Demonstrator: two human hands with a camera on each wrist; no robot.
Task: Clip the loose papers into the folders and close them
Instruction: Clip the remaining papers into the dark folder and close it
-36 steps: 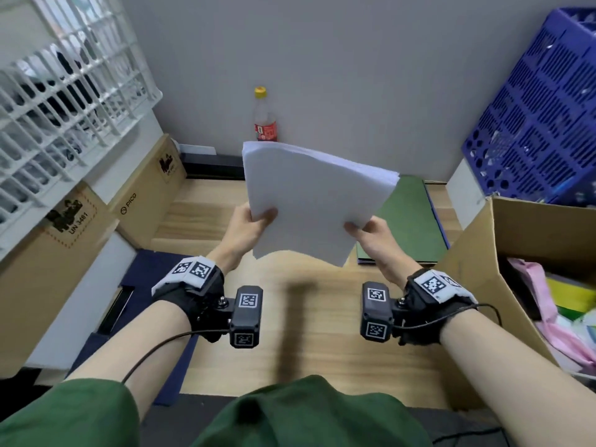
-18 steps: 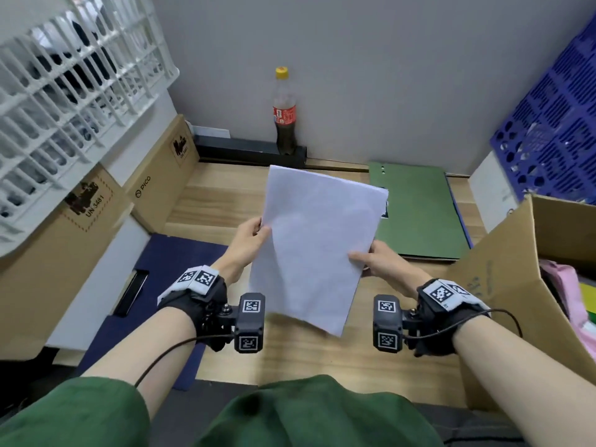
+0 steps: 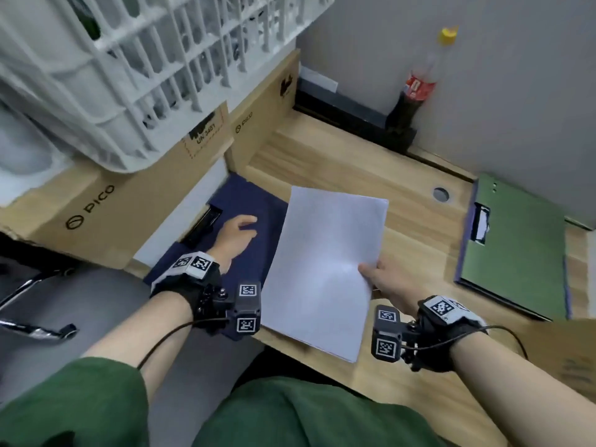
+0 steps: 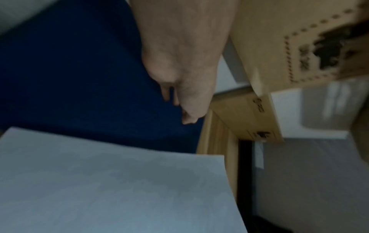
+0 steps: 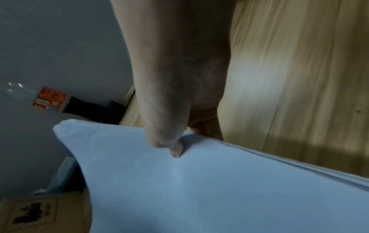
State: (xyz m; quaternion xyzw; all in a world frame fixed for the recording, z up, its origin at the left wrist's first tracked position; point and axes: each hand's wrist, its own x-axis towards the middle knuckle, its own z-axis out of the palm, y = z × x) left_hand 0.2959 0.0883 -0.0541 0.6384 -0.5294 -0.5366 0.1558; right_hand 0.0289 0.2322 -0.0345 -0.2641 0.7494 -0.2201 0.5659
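While the head view only shows the right hand (image 3: 383, 280) at the stack's right edge, the right wrist cam catches the thumb (image 5: 175, 149) pressed on top with fingers curled under, pinching the paper stack (image 3: 325, 269). It's held over the desk's (image 3: 416, 227) near edge, long axis running roughly 5 to 11 o'clock. At 10 o'clock from it the left hand (image 3: 233, 237) is over the navy folder (image 3: 248, 201), fingers loosely bent, holding nothing. Farther off at 2 o'clock lies the green folder (image 3: 522, 250), shut.

Matt white papers (image 3: 325, 266), wood-grain table (image 3: 416, 227), brown cardboard box (image 3: 106, 201).
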